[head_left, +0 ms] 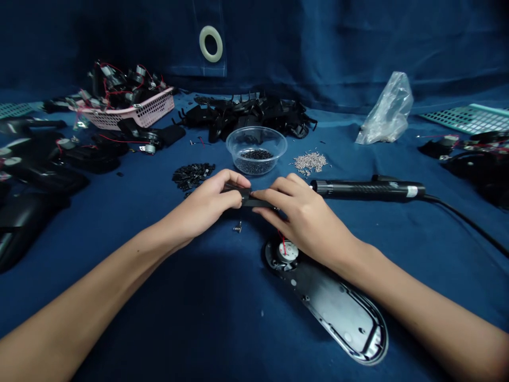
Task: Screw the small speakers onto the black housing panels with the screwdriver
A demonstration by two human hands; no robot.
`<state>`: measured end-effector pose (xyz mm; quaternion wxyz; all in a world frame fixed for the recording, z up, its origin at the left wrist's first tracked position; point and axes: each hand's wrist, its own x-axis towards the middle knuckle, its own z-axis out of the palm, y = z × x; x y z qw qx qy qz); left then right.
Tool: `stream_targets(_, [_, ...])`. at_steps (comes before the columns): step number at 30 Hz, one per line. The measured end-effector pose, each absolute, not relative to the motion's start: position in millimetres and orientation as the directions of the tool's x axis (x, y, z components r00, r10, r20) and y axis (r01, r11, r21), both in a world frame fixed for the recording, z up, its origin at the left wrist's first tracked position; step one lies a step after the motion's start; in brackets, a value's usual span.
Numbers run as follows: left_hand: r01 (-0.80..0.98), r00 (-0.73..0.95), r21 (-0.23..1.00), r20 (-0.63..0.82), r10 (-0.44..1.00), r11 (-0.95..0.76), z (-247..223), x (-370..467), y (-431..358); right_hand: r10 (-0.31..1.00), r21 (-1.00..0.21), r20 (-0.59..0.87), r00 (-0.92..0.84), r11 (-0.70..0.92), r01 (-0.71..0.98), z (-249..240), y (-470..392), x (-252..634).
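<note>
Between my two hands is a small black plastic part [256, 202], held just above the blue cloth. My left hand [217, 200] pinches its left end between thumb and fingers. The fingers of my right hand [292, 207] close on its right end and hide much of it. Below my right hand lies a long black housing half [338, 313], open side up, with a round motor [288, 251] and red wire at its upper end. A few small metal pieces [237, 227] rest on the cloth below my left fingertips.
Beyond my hands stand a clear bowl [256, 168] of small black pieces, a pile of screws [310, 162] and a heap of small black parts [192, 175]. An electric screwdriver [366, 189] lies right. Behind are a pink basket [139, 112], black parts [246, 114] and a plastic bag [385, 114].
</note>
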<state>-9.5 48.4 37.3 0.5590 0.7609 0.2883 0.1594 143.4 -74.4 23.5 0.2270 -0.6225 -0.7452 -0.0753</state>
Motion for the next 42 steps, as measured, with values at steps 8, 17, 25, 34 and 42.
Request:
stream_targets(8, [0.258,0.74,0.946,-0.062,0.67,-0.198,33,-7,46,0.893,-0.153,0.433,-0.122,0.206,0.967,23,-75,141])
stream_targets(17, [0.157,0.88,0.673,0.236,0.411,-0.723,37,-17,56,0.917,-0.516,0.394,0.064,0.163,0.841,27,-69,155])
stream_targets(25, [0.138,0.885,0.533,0.312,0.346,-0.835,26,-16,59,0.981,-0.74,0.163,0.102,0.053,0.67,17,-62,161])
stream_targets(34, [0.192,0.897,0.667,0.178,0.404,-0.72,26,-14,63,0.992,-0.788,0.083,0.098,0.004,0.616,11,-60,161])
stream_targets(42, [0.214,0.923,0.742,0.058,0.379,-0.635,24,-13,70,0.996,-0.791,0.062,0.064,0.01,0.612,9,-59,160])
